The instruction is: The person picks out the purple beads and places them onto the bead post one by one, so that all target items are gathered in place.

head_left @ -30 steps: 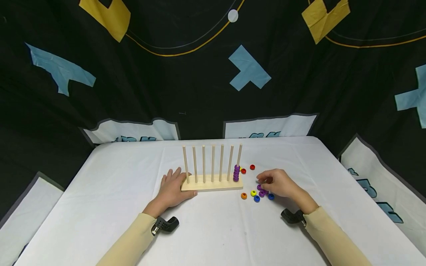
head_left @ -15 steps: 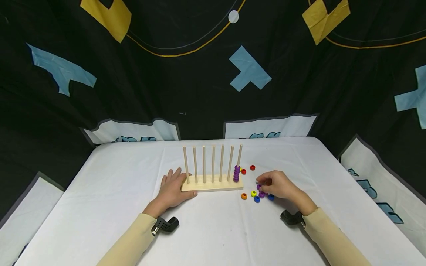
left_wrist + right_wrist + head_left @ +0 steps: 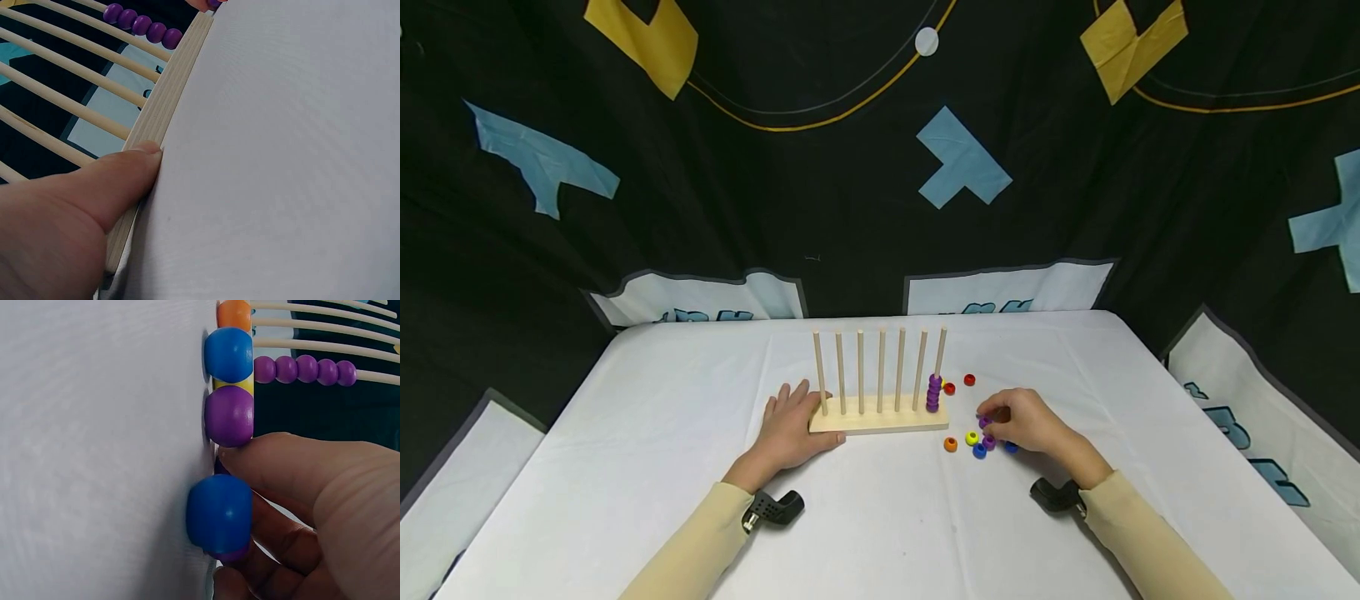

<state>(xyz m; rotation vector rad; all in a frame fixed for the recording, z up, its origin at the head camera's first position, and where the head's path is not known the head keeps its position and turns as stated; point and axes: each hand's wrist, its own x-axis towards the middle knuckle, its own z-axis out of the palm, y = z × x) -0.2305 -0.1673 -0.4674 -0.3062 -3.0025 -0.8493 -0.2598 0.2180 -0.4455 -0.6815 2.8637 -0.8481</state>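
Note:
A wooden peg stand [image 3: 880,417] carries several upright pegs. Several purple beads [image 3: 933,393] are stacked on its rightmost peg. My left hand [image 3: 786,425] holds the stand's left end, thumb along the front edge and fingers at the side and back; the left wrist view shows the thumb [image 3: 128,172] pressed on the base. Right of the stand, my right hand [image 3: 1026,419] has thumb and index finger about a purple bead [image 3: 985,422]. Another purple bead [image 3: 229,416] sits right beside the thumb. The curled fingers and a blue bead [image 3: 219,512] partly hide that grasp.
Loose beads lie round the right hand: an orange bead [image 3: 951,444], a yellow bead [image 3: 972,437] and a blue bead [image 3: 979,451]. Red beads [image 3: 969,380] lie farther back, right of the stand. A white cloth [image 3: 880,533] covers the table; a dark curtain hangs behind.
My right hand has shifted slightly down and left, its thumb closing in on the purple beads. One purple bead has moved a little toward the front. The left hand and stand stay put.

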